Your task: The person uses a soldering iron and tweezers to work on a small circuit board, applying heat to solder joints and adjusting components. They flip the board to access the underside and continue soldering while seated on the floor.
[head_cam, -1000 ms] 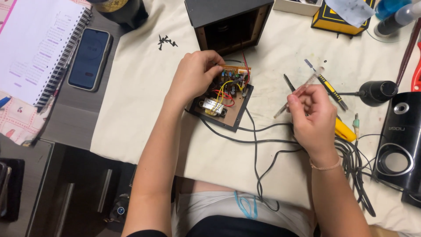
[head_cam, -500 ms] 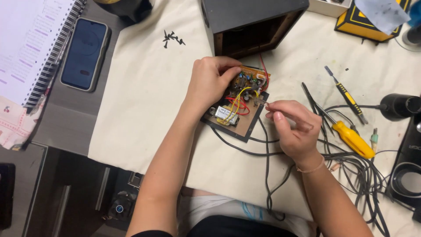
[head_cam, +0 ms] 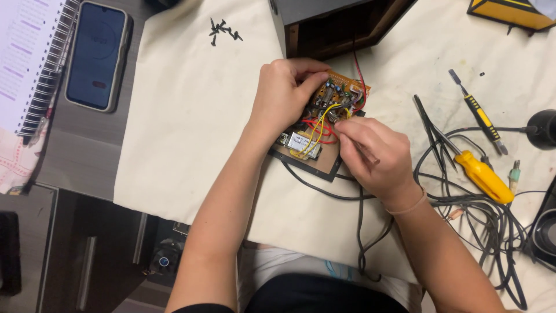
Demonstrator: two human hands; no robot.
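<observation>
From the head camera, a small brown circuit board (head_cam: 339, 98) with red and yellow wires sits on a flat dark panel (head_cam: 315, 165), near the middle of a cream cloth (head_cam: 191, 127) spread over the bench (head_cam: 81, 156). The board and panel lie tilted, their long axis running from lower left to upper right, the upper end close under the open mouth of a dark wooden box (head_cam: 341, 26). The left hand (head_cam: 286, 98) curls over the board's left edge, thumb pressed along the top, gripping it. The right hand (head_cam: 373, 153) is pinched narrow at the board's right side, fingertips among the wires; it may hold a thin tool, but the view is too tight to tell. A white-labelled block (head_cam: 304, 145) sits on the panel below the wires.

Right of the hands, black cables (head_cam: 492, 226) tangle loosely, with a yellow-handled screwdriver (head_cam: 483, 177), a slim black-and-yellow screwdriver (head_cam: 478, 113) and black tweezers (head_cam: 425, 119) lying just beside. The cloth left of the left hand is smooth and open up to a cluster of small black screws (head_cam: 223, 29). Off the cloth, a phone (head_cam: 97, 55) lies flat beside a spiral notebook (head_cam: 32, 58).
</observation>
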